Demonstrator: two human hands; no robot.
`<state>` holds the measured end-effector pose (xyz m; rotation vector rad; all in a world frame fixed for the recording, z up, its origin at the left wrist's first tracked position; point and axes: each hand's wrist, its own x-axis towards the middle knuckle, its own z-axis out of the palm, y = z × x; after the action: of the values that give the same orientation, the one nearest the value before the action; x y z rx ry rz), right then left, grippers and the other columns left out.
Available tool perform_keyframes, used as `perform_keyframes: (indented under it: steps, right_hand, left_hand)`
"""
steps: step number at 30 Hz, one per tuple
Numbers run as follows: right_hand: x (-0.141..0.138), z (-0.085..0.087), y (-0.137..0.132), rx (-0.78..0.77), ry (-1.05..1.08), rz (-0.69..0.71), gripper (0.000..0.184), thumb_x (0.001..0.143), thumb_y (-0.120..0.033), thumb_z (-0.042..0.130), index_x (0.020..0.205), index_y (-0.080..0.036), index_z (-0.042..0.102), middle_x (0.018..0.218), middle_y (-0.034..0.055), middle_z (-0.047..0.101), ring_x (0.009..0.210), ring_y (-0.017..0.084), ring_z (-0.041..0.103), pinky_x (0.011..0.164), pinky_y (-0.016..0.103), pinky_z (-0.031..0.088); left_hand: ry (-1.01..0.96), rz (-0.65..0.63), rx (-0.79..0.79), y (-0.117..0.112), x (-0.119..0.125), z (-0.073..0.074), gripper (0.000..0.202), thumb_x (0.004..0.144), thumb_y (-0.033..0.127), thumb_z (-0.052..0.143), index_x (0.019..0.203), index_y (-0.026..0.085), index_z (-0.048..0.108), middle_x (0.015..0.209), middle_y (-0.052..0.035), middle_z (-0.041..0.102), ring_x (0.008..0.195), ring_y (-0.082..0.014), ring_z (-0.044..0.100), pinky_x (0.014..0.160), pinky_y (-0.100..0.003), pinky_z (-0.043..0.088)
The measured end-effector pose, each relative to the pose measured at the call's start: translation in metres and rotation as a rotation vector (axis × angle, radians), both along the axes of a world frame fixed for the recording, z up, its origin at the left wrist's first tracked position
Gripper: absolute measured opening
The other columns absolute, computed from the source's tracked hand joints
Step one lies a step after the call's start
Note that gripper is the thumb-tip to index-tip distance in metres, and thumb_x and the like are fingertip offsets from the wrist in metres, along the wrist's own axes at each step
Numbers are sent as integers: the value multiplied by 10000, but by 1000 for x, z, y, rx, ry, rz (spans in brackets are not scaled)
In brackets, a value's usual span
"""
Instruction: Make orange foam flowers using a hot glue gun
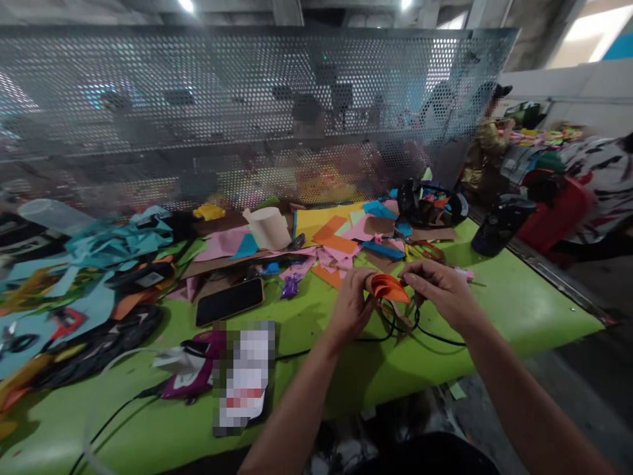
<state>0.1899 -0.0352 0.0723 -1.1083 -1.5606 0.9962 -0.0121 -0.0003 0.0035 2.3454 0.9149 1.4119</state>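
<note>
My left hand [353, 305] is closed on a rolled, layered piece of orange paper [390, 288], held above the green table. My right hand [438, 287] is at the right end of the orange paper, thumb and fingers pinched together; whether it grips the paper's edge or something small is too blurred to make out. Under both hands a black cable [438, 338] lies in loops on the table. Scissors with red-orange handles [429, 251] lie just behind my right hand. Orange and pink paper pieces [330, 277] are scattered behind my left hand.
A dark phone [230, 301] and a second, blurred-out phone [246, 376] lie on the green table [534, 297] to the left. A cream paper roll [270, 229] stands behind. A black bottle [499, 224] is at the right edge. A perforated metal screen [247, 119] closes the back. People sit at the far right.
</note>
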Motion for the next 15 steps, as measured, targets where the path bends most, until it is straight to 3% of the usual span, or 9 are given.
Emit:
perform_keyframes:
  steps: [7, 15]
  right_hand:
    - [2, 4, 0, 39, -109, 46, 240, 884, -410, 656, 952, -182, 684, 828, 21, 676, 662, 126, 591, 561, 234, 487]
    - [-2, 19, -4, 296, -380, 15, 52, 861, -231, 670, 892, -207, 704, 871, 25, 727, 779, 163, 658, 705, 271, 521]
  left_hand:
    - [97, 45, 94, 3, -1, -2, 331, 903, 157, 560, 1219, 213, 479, 1124, -101, 630, 1062, -232, 582, 899, -393, 471]
    - [119, 100, 40, 4, 1, -3, 332, 822, 75, 591, 1125, 199, 534, 1064, -85, 672, 988, -223, 612, 872, -373, 484]
